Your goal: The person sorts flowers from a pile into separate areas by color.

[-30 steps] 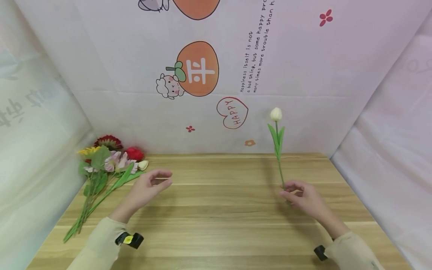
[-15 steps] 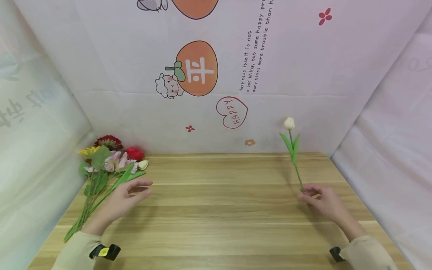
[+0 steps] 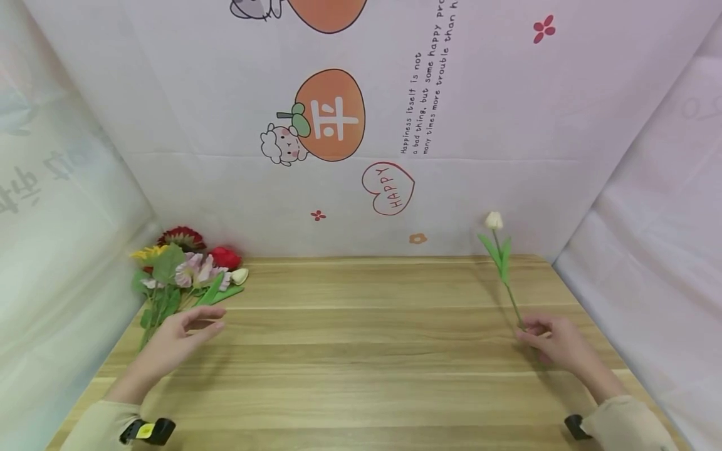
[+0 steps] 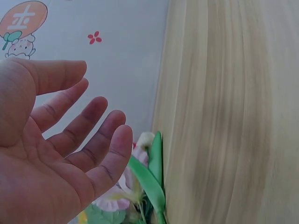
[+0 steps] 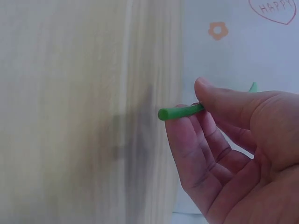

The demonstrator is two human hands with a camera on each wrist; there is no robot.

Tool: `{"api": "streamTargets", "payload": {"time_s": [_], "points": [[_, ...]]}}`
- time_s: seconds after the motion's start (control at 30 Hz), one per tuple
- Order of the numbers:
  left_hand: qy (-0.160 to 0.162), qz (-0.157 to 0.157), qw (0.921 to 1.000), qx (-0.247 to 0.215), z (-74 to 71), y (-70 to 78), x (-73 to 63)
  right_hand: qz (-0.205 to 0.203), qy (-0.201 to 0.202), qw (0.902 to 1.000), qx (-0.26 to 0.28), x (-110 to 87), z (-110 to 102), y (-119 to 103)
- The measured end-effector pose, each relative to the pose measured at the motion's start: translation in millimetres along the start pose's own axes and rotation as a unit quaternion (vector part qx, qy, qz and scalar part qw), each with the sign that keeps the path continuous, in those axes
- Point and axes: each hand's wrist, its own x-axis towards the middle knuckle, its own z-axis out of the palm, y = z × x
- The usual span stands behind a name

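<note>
One white tulip (image 3: 504, 269) is pinched by the right hand (image 3: 555, 342), head beyond; past the relaxed left hand (image 3: 176, 343) are seen one yellow bloom (image 3: 149, 254), one white bud (image 3: 239, 276).

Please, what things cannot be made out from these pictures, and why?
Head view: lower part of the flower pile, behind the left hand and forearm.
Head view: ends of two printed lines, cut off by the top edge.
Left wrist view: most of the flower pile, hidden by the left hand and bottom edge.
Right wrist view: most of the held tulip, behind the right hand.
</note>
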Motion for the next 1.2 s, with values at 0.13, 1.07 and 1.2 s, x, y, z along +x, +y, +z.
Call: {"api": "streamTargets", "payload": {"time_s": [0.13,1.07,1.2], "points": [[0.008,-0.004,0.9999,0.010,-4.9,-7.1,-2.8,0.028,-0.013,0.9995,-0.006,-1.7,-4,7],[-0.022,-0.057,0.9976,0.032,-27.3,-28.4,-12.3,0.089,-0.039,0.9949,-0.026,-1.7,-20,37],[-0.021,-0.061,0.9973,0.036,-27.4,-29.5,-13.0,0.095,-0.048,0.9940,-0.026,0.1,-21,34]]}}
